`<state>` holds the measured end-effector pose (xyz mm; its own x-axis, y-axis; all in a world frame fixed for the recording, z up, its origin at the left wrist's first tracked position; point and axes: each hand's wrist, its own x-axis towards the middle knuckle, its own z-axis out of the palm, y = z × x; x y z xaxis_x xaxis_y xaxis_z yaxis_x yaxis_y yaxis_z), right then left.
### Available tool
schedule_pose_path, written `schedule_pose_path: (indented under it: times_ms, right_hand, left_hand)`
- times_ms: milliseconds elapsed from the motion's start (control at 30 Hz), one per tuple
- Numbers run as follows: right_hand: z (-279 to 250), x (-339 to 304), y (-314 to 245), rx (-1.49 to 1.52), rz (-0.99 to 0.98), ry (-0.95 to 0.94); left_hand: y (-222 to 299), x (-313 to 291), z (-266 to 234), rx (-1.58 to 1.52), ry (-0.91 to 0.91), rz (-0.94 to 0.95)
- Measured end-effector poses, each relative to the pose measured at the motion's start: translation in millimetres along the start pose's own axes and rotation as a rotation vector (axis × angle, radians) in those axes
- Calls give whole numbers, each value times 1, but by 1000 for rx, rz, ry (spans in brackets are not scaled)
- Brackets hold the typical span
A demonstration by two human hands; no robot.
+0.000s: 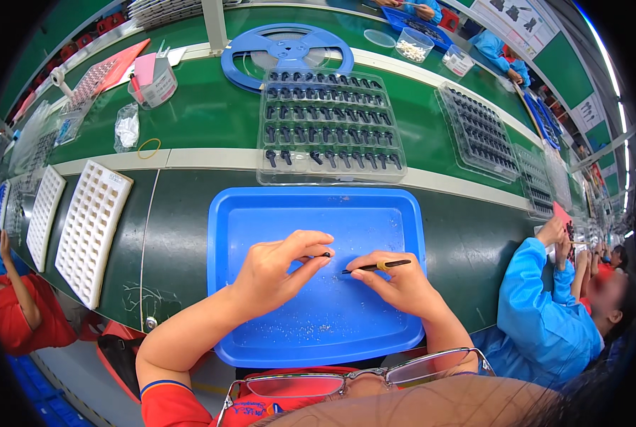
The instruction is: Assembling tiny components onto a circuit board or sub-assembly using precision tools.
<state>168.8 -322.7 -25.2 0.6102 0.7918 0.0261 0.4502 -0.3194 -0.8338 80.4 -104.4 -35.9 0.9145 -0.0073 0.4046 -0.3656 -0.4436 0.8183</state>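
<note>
My left hand (274, 272) is over the blue tray (315, 361), its thumb and forefinger pinching a small black part (326, 255). Most of that part is covered by the fingertips, so its full shape cannot be made out. To the right, my right hand (408, 286) grips a slim pen-like tool (384, 265) with dark ends and a tan middle. The tool's dark tip points left, toward the black part, with a small gap between them. White crumbs and specks are scattered over the tray floor below both hands.
Beyond the blue tray stands a clear compartment tray (332, 169) of black stemmed parts, with a blue reel (236, 60) behind it. White foam trays (93, 235) lie left. Another filled clear tray (478, 135) is at right, near a co-worker's blue sleeve (538, 299).
</note>
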Motion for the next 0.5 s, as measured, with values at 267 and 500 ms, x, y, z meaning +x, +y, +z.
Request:
schedule_pose_path:
  times_ms: [267,500]
  right_hand:
    - [0,2,-1,3,-4,-13]
    - [-7,-6,-1,199,-130,111]
  left_hand:
    - [-2,0,-1,-7,-5,5]
    - [3,1,-3,-120,-54,-76]
